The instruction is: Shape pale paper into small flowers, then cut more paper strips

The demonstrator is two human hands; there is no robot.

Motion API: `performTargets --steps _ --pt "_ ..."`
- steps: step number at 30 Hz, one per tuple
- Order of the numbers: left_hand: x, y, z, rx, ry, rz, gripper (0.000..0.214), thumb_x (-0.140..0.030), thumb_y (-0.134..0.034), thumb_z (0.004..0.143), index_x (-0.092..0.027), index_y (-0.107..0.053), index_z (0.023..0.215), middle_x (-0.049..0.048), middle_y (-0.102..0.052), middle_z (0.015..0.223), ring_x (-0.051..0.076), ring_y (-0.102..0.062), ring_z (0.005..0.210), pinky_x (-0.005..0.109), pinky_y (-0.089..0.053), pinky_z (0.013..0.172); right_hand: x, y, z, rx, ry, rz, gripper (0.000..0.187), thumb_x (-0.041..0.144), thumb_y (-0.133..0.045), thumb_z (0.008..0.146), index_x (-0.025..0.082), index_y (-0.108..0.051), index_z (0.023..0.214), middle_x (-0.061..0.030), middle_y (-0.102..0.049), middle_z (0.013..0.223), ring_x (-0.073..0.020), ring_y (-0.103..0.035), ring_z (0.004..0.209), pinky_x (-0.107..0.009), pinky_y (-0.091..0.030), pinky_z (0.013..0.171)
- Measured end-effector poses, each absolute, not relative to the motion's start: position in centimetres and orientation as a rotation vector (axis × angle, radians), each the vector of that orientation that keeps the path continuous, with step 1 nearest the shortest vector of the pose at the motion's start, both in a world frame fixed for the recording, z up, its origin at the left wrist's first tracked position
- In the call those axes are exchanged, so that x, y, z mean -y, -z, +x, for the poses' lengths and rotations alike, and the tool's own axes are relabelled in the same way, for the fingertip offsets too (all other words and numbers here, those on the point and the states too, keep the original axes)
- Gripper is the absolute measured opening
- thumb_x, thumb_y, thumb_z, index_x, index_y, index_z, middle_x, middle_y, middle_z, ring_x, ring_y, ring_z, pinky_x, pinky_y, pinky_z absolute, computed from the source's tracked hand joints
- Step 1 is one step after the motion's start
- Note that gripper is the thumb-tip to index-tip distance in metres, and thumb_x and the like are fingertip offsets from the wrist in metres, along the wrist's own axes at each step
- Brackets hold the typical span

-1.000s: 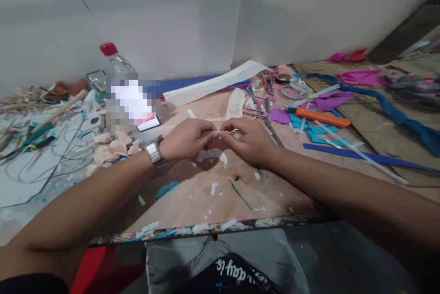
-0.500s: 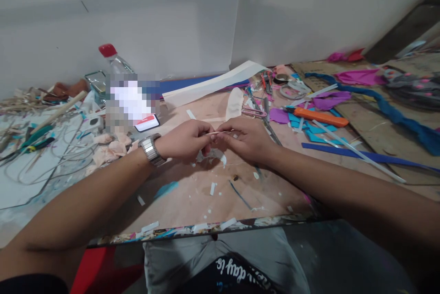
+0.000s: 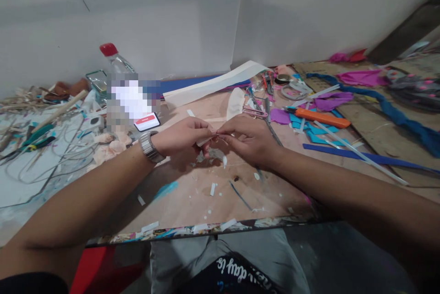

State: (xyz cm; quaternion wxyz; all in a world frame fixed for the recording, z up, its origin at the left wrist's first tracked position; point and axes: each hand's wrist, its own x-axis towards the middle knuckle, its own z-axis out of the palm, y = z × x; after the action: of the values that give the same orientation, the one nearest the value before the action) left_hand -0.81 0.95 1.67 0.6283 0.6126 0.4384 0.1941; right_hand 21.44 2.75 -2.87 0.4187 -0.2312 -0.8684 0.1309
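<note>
My left hand, with a metal-banded watch at its wrist, is closed in a pinch over the middle of the table. It grips a thin pale strip, which looks like paper. Fingertip to fingertip with it, my right hand is also pinched closed at the strip's end. What lies between the right fingertips is too small to make out. Below the hands, white scraps lie on the tabletop. A cream paper piece and a pink clip-like object lie just behind them.
A lit phone leans near a red-capped bottle at the back left. Green-handled pliers and cables lie left. To the right are an orange cutter, a blue strip and coloured paper. A long cream sheet lies behind.
The fingers have shifted slightly around the strip. Its pale length, which ran across both hands, now shows mainly at the left fingers. Objects on the table have stayed put.
</note>
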Motion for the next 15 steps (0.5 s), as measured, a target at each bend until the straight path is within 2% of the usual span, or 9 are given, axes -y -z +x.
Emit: performTargets --steps 4,9,15 --pt "-0.98 -1.49 -0.80 -1.044 -0.475 1.434 0.018 -0.020 -0.055 0.096 -0.014 -0.062 0.080 -0.0014 -0.062 0.061 0.010 -0.067 0.057 0.019 -0.045 0.053 -2.83 3.10 21.43 2.175 -0.333 -0.588 0.012 0.027 -0.070 0.096 0.020 -0.077 0.102 -0.0051 -0.081 0.090 -0.0199 -0.073 0.083 -0.036 -0.051 0.081" --pt "-1.06 -1.51 -0.87 -1.089 -0.481 1.641 0.021 -0.029 -0.061 0.096 -0.013 -0.066 0.083 0.0024 -0.069 0.065 0.009 -0.063 0.055 0.019 -0.044 0.054 -2.85 3.07 21.35 2.174 -0.320 -0.617 0.012 0.030 -0.070 0.096 0.021 -0.078 0.099 -0.0041 -0.081 0.087 -0.0201 -0.072 0.080 -0.037 -0.049 0.081" --pt "-0.32 -1.52 -0.25 -1.311 -0.610 2.207 0.025 -0.034 -0.060 0.097 -0.016 -0.074 0.086 0.0041 -0.076 0.075 0.013 -0.064 0.065 0.025 -0.042 0.065 -2.64 2.88 21.27 2.151 -0.336 -0.801 0.014 0.034 -0.071 0.095 0.022 -0.076 0.092 -0.0051 -0.080 0.088 -0.0222 -0.071 0.084 -0.037 -0.047 0.082"
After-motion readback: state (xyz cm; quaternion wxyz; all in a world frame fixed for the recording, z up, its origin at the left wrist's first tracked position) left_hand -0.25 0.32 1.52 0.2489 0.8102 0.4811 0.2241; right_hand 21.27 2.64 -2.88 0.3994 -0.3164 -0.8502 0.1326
